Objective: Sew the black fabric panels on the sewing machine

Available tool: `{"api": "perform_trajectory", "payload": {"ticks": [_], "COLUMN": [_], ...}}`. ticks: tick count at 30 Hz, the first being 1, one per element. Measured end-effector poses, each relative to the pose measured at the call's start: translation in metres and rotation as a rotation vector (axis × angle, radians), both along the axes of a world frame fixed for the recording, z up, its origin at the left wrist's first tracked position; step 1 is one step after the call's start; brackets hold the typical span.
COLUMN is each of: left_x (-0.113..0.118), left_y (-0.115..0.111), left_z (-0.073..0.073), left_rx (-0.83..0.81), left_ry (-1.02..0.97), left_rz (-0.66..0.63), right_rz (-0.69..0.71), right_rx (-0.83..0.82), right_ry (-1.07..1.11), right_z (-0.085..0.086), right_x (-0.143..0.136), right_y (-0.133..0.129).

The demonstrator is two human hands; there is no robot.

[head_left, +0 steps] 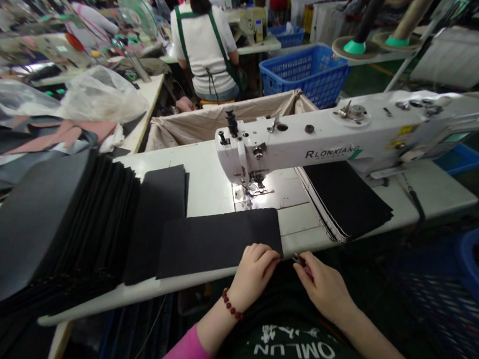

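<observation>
A flat black fabric panel (218, 238) lies on the white sewing table (207, 163), its right end below the needle area. My left hand (254, 275) is closed on the panel's near right corner, fingertips pinched together at the table's edge. Just to the right, my right hand (324, 286) is closed around small thread snips (304, 263); their tips point toward that corner, and most of the handle is hidden in the palm. The sewing machine (292, 139) stands beyond both hands, its presser foot (255, 189) apart from the panel.
Tall stacks of black panels (90, 223) fill the left side. Another pile of black pieces (346, 196) with pale edges rests under the machine arm. Behind the table hangs a beige cloth bin (185, 131); beyond it are a blue basket (306, 71) and a seated person (206, 44).
</observation>
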State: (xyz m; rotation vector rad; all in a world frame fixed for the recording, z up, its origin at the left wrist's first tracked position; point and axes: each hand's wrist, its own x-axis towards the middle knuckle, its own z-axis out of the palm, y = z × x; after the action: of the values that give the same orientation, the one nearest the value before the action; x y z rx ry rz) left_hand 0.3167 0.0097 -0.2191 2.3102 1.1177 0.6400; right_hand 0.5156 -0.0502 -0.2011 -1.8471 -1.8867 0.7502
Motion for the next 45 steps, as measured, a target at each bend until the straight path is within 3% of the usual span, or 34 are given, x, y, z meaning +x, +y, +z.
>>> {"api": "perform_trajectory", "payload": {"ticks": [7,13,17,21,24,27,30,33,36,38,41,45], "left_x": [-0.007,-0.004,-0.014,-0.041,-0.063,-0.092,-0.131,-0.166,-0.178,-0.171,-0.154,-0.139], "left_y": [0.002,0.001,0.000,-0.001,0.000,0.002,0.006,0.008,0.008,0.008,0.009,0.012], "left_z": [0.002,0.005,0.013,0.021,0.018,0.015,0.027,0.055,0.083,0.092,0.089,0.077], "left_rx": [-0.121,-0.096,-0.071,0.005,0.118,0.195,0.244,0.267,0.086,-0.104,-0.290,-0.419], "left_ry": [-0.127,-0.107,-0.082,0.005,0.155,0.269,0.272,0.179,-0.004,-0.191,-0.418,-0.537], "left_rz": [0.013,-0.028,-0.090,-0.091,0.012,0.074,0.150,0.338,0.531,0.605,0.668,0.718], "right_rz": [0.115,0.116,0.103,0.063,0.169,0.237,0.091,-0.114,-0.242,-0.280,-0.301,-0.304], "right_rx": [0.039,0.060,0.054,0.076,0.112,0.145,0.143,0.142,0.127,0.095,0.065,0.005], "right_ry": [-0.195,-0.298,-0.278,-0.178,-0.162,-0.025,0.248,0.416,0.491,0.538,0.597,0.621], "right_z": [-0.004,-0.012,-0.013,-0.015,-0.018,-0.009,0.016,0.044,0.060,0.062,0.056,0.046], "right_x": [-0.015,-0.023,-0.016,-0.007,-0.011,-0.014,-0.004,0.015,0.032,0.037,0.038,0.039], "right_y": [0.007,0.012,0.014,0.020,0.030,0.043,0.055,0.063,0.067,0.068,0.070,0.068]}}
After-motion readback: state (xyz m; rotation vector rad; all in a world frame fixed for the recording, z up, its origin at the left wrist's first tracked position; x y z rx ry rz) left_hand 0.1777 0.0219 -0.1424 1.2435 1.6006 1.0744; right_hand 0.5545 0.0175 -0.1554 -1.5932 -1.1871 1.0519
